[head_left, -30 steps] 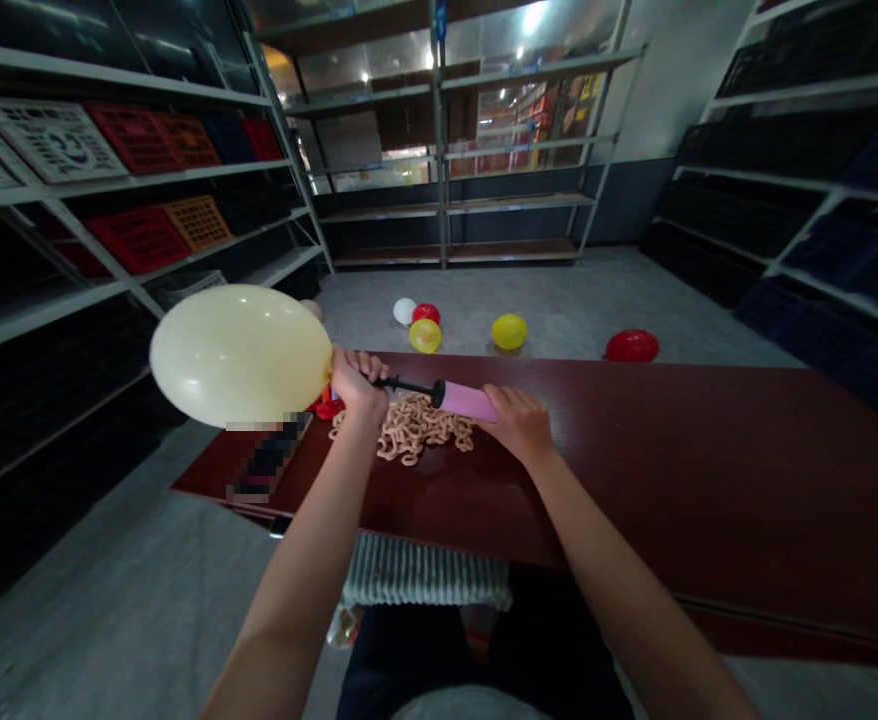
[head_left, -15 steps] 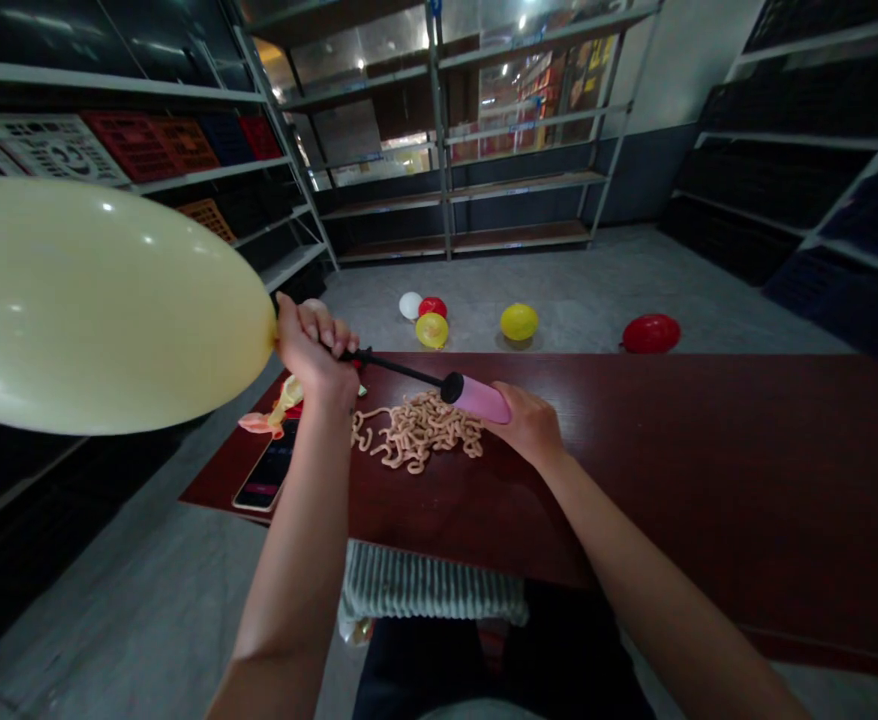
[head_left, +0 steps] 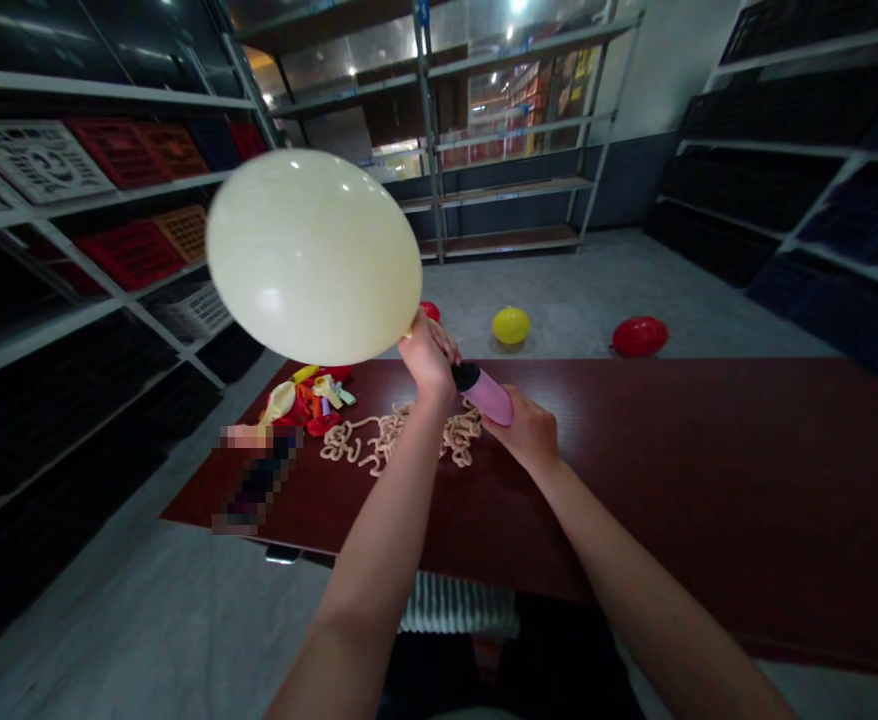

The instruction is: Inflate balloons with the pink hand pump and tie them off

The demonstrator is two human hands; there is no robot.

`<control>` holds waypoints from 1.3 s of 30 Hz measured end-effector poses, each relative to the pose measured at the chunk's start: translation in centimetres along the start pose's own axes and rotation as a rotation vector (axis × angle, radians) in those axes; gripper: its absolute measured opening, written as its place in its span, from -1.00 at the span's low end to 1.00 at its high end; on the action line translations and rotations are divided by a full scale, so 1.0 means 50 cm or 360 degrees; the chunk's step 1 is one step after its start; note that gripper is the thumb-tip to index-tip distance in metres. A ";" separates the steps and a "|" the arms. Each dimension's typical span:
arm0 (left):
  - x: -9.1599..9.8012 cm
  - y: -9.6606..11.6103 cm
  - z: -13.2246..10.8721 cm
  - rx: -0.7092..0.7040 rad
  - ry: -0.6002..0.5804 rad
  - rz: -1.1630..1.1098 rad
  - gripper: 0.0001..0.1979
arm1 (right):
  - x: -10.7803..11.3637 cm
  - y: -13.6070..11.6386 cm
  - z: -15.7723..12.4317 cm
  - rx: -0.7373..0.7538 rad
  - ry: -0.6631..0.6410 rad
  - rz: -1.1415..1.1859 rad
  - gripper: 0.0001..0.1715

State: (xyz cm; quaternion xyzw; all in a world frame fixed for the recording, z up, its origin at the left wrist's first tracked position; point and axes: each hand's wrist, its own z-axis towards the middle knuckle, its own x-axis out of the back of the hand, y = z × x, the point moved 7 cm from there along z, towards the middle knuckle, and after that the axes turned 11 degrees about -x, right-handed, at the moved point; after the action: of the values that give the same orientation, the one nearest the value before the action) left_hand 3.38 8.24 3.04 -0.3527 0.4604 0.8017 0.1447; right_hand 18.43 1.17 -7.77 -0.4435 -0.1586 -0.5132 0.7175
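Observation:
My left hand [head_left: 428,365] is raised and shut around the neck of a pale yellow inflated balloon [head_left: 313,257], which sits up and to the left of it. The same hand grips the pump's black nozzle, which is mostly hidden. My right hand [head_left: 529,430] wraps the body of a pink hand pump [head_left: 484,395] above the table. Below my hands lies a tangle of peach twisting balloons [head_left: 401,440]. Further left is a heap of limp multicoloured balloons [head_left: 308,405], next to a pixelated phone [head_left: 259,480].
The dark red table [head_left: 671,470] runs across the view. On the grey floor beyond it lie a yellow balloon [head_left: 511,325] and a red balloon [head_left: 639,337]. Metal shelves [head_left: 109,210] holding plastic crates line the left side, with more shelving at the back and right.
The yellow balloon has swung up and right, from the far left to above the table. My left hand has risen, tilting the pump's nozzle end upward. The balloon now hides floor balloons.

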 end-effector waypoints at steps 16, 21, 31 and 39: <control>0.199 0.033 -0.011 0.0107 0.0446 -0.0150 -0.52 | 0.002 -0.055 -0.025 0.0459 -0.0044 -0.0363 -0.48; 0.247 0.099 0.011 0.0087 0.0491 -0.0185 -0.54 | 0.004 -0.069 -0.031 0.0575 -0.0043 -0.0404 -0.49; 0.264 0.247 0.065 -0.0097 0.0373 -0.0114 -0.52 | -0.002 -0.068 -0.025 0.0590 -0.0067 -0.0310 -0.45; 0.091 0.284 0.077 -0.0274 0.0064 -0.0010 -0.42 | -0.005 -0.044 -0.017 0.0305 -0.0066 0.0079 -0.49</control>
State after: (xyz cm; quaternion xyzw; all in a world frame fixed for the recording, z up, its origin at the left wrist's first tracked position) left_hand -9.41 3.49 10.15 -0.3811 0.3915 0.8307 0.1071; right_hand 16.21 0.45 -7.39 -0.3870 -0.2108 -0.4683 0.7658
